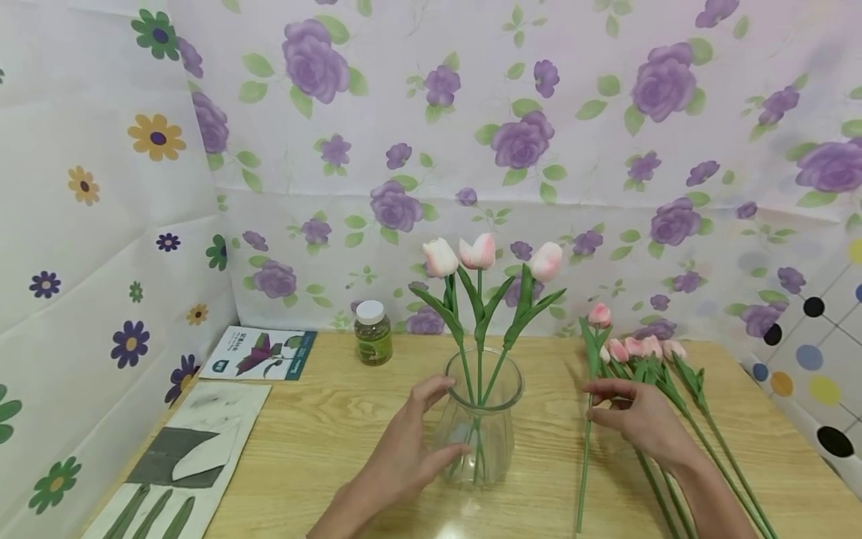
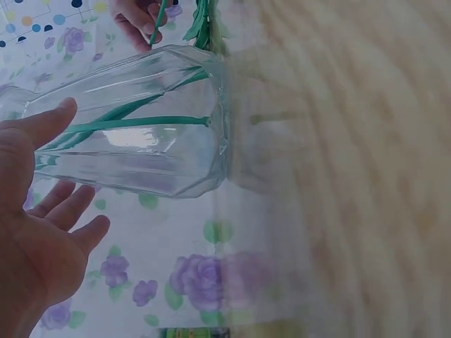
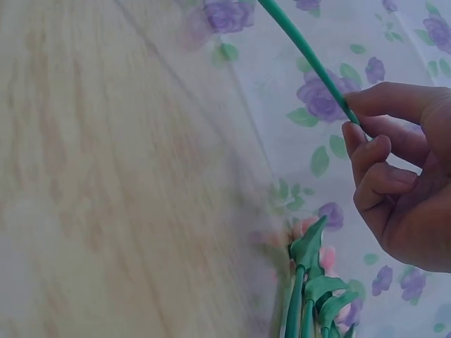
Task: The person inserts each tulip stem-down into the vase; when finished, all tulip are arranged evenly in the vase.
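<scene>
A clear glass vase (image 1: 480, 442) stands on the table with three pink-and-white tulips (image 1: 480, 253) in it, their green stems visible through the glass. My left hand (image 1: 404, 442) is at the vase's left side, thumb in front and fingers near the rim, all spread loosely. In the left wrist view the thumb of that left hand (image 2: 35, 211) overlaps the glass. With thumb and fingertips, my right hand (image 1: 643, 419) pinches the stem of a single pink tulip (image 1: 598, 316), held upright. The right wrist view shows this pinch on the green stem (image 3: 310, 56).
Several more pink tulips (image 1: 649, 348) lie on the table at the right, under my right forearm. Behind and left of the vase stands a lidded jar (image 1: 373, 337). A booklet (image 1: 259, 353) and a grey-and-white sheet (image 1: 191, 442) lie at the left. Floral cloth (image 1: 431, 150) hangs behind.
</scene>
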